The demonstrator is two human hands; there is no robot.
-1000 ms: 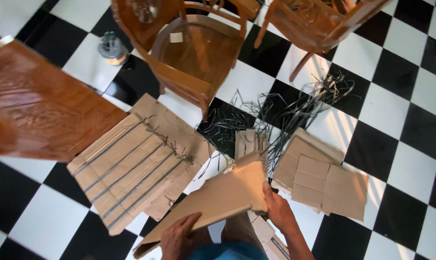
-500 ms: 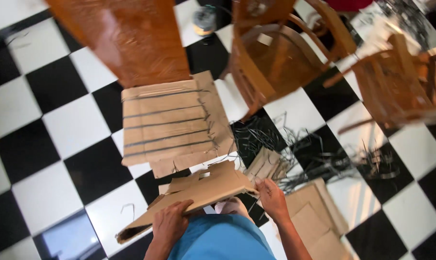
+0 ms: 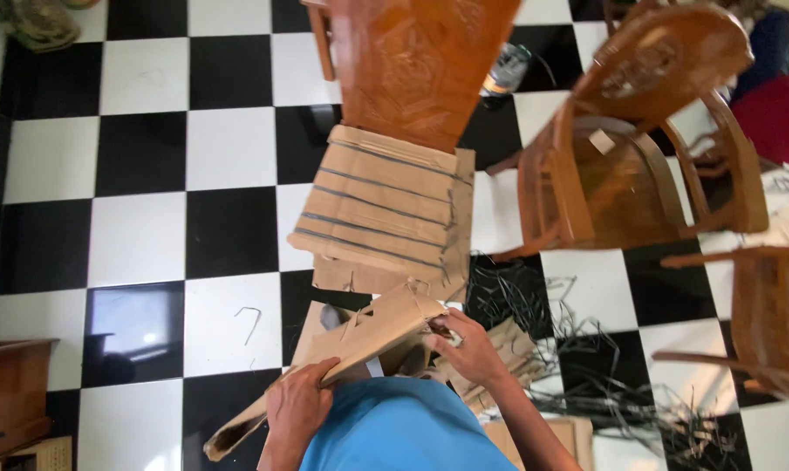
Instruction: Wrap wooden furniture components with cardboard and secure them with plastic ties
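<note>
the left hand (image 3: 297, 408) clasped the folded cardboard piece (image 3: 359, 344) at its lower edge; the right hand (image 3: 471, 351) pinched its upper end, holding it above the checkered floor (image 3: 141, 235). the loose black straps (image 3: 586, 384) nearby could likely snag it.

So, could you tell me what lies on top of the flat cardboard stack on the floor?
Dark straps run across the cardboard stack, and the carved wooden panel overlaps its far edge. What that panel covers is hidden.
</note>
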